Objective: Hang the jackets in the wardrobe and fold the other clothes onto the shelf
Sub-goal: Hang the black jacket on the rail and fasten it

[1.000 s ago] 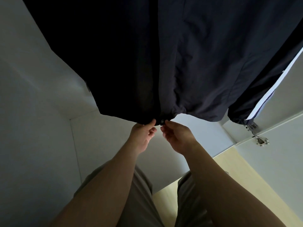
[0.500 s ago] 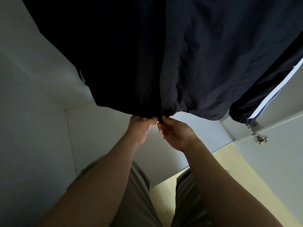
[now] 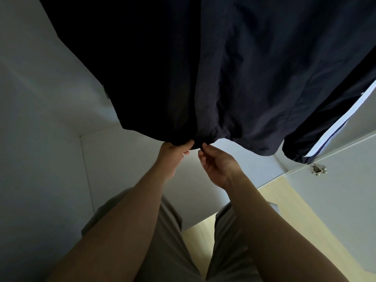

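Note:
A dark navy jacket (image 3: 234, 68) hangs inside the white wardrobe and fills the upper half of the view. Its right sleeve (image 3: 333, 123) with a white stripe hangs at the right. My left hand (image 3: 173, 153) pinches the bottom hem at the front opening. My right hand (image 3: 217, 161) pinches the small zipper end at the hem just to the right of it. The two hands are a finger's width apart. The hanger and rail are out of view.
The white wardrobe floor (image 3: 126, 165) and left side wall (image 3: 40, 159) lie below and beside the jacket. A metal door hinge (image 3: 317, 168) sits on the right panel. Light wooden flooring (image 3: 295, 231) shows at the lower right, my legs in grey shorts below.
Both hands have stayed at the jacket's hem; my right fingers have shifted slightly on the zipper end, and the view has moved a little closer to the jacket.

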